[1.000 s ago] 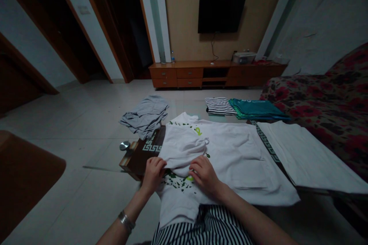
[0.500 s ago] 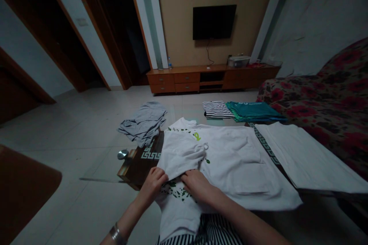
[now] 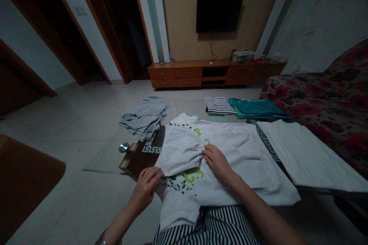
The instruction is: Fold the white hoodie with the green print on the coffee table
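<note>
White T-shirt point(image 3: 230, 172) lies under both hands point(image 3: 145, 189) point(image 3: 218, 162).

- A low honey-brown wooden TV cabinet point(image 3: 186, 77) with drawers stands against the far wall, the landmark here.
- A black flat-screen television point(image 3: 220, 13) hangs on the tan painted wall point(image 3: 180, 15) above the cabinet, a thin black cable point(image 3: 212, 44) dangling from it.
- A clear plastic bottle point(image 3: 171, 57) stands on the cabinet's left end.
- A white plastic box point(image 3: 243, 57) sits towards its right end.
- A sofa with a red floral cover point(image 3: 313, 97) lies right of the cabinet, below a creased white wall point(image 3: 324, 15).
- Dark wooden door frames point(image 3: 105, 26) open left of the cabinet.
- Pale floor tiles point(image 3: 86, 116) spread before it, under dim light.
</note>
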`<state>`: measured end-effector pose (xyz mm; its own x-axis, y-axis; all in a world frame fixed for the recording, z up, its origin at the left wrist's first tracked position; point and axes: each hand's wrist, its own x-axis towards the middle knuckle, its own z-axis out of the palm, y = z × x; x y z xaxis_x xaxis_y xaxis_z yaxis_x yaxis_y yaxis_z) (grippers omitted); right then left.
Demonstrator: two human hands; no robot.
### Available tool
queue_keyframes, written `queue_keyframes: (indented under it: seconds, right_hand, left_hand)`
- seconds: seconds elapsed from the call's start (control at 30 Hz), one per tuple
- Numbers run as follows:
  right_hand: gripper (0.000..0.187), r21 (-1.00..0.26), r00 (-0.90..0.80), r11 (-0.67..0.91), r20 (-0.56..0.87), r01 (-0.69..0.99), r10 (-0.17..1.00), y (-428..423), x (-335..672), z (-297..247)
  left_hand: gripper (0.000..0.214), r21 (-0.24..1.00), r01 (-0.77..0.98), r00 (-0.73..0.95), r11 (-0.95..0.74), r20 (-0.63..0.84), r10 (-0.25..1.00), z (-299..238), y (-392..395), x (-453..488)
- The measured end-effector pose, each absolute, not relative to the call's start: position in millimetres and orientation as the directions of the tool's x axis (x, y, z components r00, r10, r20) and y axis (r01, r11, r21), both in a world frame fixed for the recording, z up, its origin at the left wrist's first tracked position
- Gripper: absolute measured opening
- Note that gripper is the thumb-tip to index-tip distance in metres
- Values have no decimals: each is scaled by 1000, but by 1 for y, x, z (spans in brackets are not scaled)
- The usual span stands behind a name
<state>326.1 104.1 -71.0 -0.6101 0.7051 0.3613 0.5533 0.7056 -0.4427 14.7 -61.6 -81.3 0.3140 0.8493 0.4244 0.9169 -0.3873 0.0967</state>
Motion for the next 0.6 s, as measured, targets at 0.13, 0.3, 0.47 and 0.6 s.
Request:
queue_keyframes:
  seconds: [0.13,0.3,0.47,0.6]
  right_hand:
    - [42,-454,-794,832,352,318,495,31,346,-60]
    - [42,-335,-864,910,352,244,361,-42,334,-87]
    - [21,-523,-728,823,473,221,497,-41,315,-95]
    - [20,-698,-620,694,469,176,629,-22,315,-63]
  left_hand:
    - [60,-45,952,291,-303,447,846,-104,-81,-15]
    - [56,-127,936,350,-329,432,831,-124,-80,-20]
    - [45,-144,922,382,-359,489,784,-127,-61,-13]
    - [43,-105,896,416,-430,534,736,-109,-54,8]
